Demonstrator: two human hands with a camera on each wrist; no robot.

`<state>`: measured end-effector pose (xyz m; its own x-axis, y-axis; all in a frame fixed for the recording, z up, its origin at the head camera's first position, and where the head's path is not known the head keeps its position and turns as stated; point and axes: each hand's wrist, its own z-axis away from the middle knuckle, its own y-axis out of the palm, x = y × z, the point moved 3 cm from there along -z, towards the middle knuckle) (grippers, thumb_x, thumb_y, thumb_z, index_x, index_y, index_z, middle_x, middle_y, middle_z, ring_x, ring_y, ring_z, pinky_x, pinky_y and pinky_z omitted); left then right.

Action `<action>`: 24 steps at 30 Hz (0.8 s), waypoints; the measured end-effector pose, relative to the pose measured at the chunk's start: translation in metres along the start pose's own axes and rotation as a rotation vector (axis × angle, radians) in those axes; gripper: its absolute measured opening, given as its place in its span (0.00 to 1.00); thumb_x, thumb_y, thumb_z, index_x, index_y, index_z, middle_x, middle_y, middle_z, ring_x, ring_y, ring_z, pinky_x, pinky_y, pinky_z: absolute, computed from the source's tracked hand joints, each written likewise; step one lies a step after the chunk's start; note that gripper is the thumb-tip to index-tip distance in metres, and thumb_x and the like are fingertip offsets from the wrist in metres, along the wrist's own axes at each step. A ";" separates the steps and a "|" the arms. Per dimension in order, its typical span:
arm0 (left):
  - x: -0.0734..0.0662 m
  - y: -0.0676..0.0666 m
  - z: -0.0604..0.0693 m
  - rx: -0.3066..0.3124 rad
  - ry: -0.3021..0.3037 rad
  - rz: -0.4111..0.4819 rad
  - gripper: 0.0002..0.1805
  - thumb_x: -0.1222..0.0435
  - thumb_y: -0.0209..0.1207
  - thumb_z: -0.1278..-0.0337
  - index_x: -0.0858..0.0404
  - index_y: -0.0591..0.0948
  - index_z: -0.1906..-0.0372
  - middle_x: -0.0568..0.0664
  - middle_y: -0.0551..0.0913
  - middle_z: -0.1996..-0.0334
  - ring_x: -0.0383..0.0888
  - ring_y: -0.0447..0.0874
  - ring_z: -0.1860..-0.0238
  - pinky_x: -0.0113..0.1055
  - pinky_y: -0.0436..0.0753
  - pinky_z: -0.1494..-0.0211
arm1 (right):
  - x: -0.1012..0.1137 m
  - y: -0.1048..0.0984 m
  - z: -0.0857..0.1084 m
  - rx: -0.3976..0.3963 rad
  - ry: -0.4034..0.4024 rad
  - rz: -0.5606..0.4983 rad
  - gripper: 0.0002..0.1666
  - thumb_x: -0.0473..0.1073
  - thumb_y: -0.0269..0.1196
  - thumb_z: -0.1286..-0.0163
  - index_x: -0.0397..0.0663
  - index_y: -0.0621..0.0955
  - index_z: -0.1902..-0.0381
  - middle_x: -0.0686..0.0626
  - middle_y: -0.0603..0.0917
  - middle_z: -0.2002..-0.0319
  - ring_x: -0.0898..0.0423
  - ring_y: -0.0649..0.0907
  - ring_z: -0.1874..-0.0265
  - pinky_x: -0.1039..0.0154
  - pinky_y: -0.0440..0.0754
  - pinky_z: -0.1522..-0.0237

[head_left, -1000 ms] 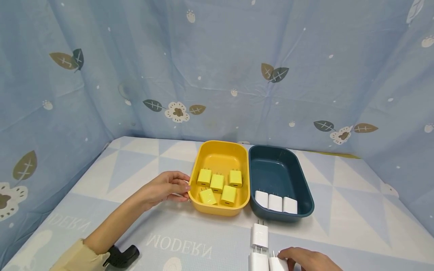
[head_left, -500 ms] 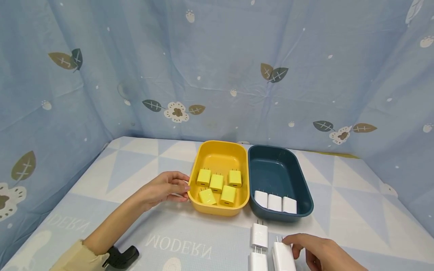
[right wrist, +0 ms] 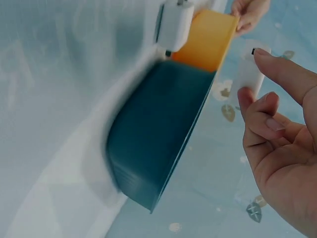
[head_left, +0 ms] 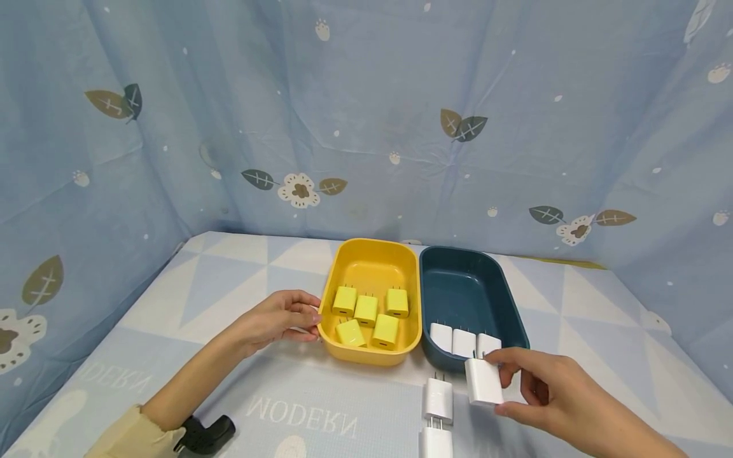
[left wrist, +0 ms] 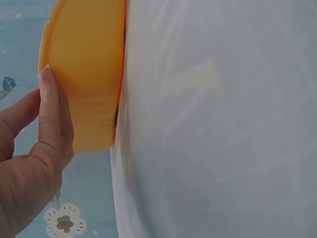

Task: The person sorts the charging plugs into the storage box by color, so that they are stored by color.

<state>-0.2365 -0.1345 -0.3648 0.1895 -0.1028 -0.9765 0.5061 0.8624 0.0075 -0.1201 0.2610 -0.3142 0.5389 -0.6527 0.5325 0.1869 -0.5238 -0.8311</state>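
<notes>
My right hand point(head_left: 552, 388) pinches a white plug-in charger point(head_left: 483, 380) by its edges, its prongs pointing away. It hangs just in front of the dark blue tray point(head_left: 518, 318), where several white chargers point(head_left: 464, 343) stand in a row along the near wall. At the outer left side of the yellow tray point(head_left: 369, 356), my left hand point(head_left: 286, 316) rests its fingertips near the rim. Several yellow chargers point(head_left: 366, 308) lie inside that tray. In the right wrist view the held charger point(right wrist: 249, 74) shows between thumb and fingers.
Two more white chargers, a farther one point(head_left: 438, 399) and a nearer one point(head_left: 436, 441) cut by the frame edge, lie before the trays. The trays stand side by side on a patterned cloth point(head_left: 229, 273). A blue curtain point(head_left: 366, 127) hangs behind.
My right hand has lifted a white charger off the cloth and carried it forward, up to the near wall of the blue tray. My left hand has stayed at the yellow tray.
</notes>
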 end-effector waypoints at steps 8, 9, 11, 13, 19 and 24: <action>0.000 0.000 0.000 -0.006 -0.003 0.005 0.26 0.72 0.60 0.35 0.81 0.65 0.40 0.64 0.80 0.57 0.48 0.85 0.63 0.41 0.87 0.53 | -0.009 -0.009 -0.020 -0.109 -0.034 0.066 0.26 0.47 0.76 0.43 0.53 0.80 0.47 0.64 0.76 0.68 0.69 0.71 0.81 0.73 0.71 0.82; 0.000 0.000 0.000 -0.006 -0.004 0.005 0.26 0.72 0.60 0.35 0.81 0.65 0.40 0.64 0.80 0.57 0.48 0.85 0.63 0.41 0.87 0.53 | -0.011 -0.010 -0.023 -0.108 -0.026 0.064 0.26 0.47 0.76 0.43 0.53 0.80 0.47 0.63 0.77 0.68 0.68 0.71 0.81 0.73 0.71 0.82; 0.000 0.000 0.000 -0.007 -0.006 0.004 0.25 0.72 0.60 0.35 0.81 0.65 0.40 0.64 0.80 0.57 0.48 0.85 0.63 0.42 0.87 0.53 | -0.014 -0.012 -0.029 -0.097 0.000 0.067 0.26 0.47 0.75 0.42 0.52 0.80 0.47 0.62 0.77 0.67 0.67 0.72 0.81 0.72 0.72 0.82; -0.001 0.000 -0.001 -0.007 -0.006 0.002 0.25 0.72 0.60 0.35 0.81 0.65 0.40 0.64 0.80 0.57 0.48 0.85 0.63 0.42 0.87 0.52 | -0.018 -0.014 -0.035 -0.085 0.031 0.066 0.27 0.48 0.75 0.42 0.50 0.80 0.46 0.61 0.79 0.67 0.66 0.73 0.81 0.71 0.73 0.81; -0.001 0.000 -0.001 -0.018 -0.011 -0.014 0.24 0.72 0.59 0.35 0.80 0.66 0.40 0.61 0.80 0.58 0.48 0.85 0.62 0.40 0.87 0.54 | -0.031 -0.017 -0.054 -0.048 0.102 0.064 0.28 0.47 0.75 0.41 0.47 0.79 0.45 0.60 0.79 0.68 0.64 0.73 0.80 0.69 0.74 0.80; -0.001 0.001 -0.002 -0.032 -0.006 -0.032 0.24 0.72 0.59 0.35 0.80 0.66 0.40 0.60 0.79 0.59 0.49 0.86 0.63 0.41 0.87 0.54 | -0.043 -0.015 -0.070 -0.037 0.093 0.078 0.28 0.44 0.75 0.41 0.44 0.79 0.45 0.59 0.79 0.68 0.64 0.73 0.80 0.69 0.74 0.80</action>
<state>-0.2377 -0.1330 -0.3640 0.1784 -0.1335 -0.9749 0.4850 0.8740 -0.0309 -0.2039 0.2581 -0.3136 0.4722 -0.7391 0.4804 0.1156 -0.4884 -0.8649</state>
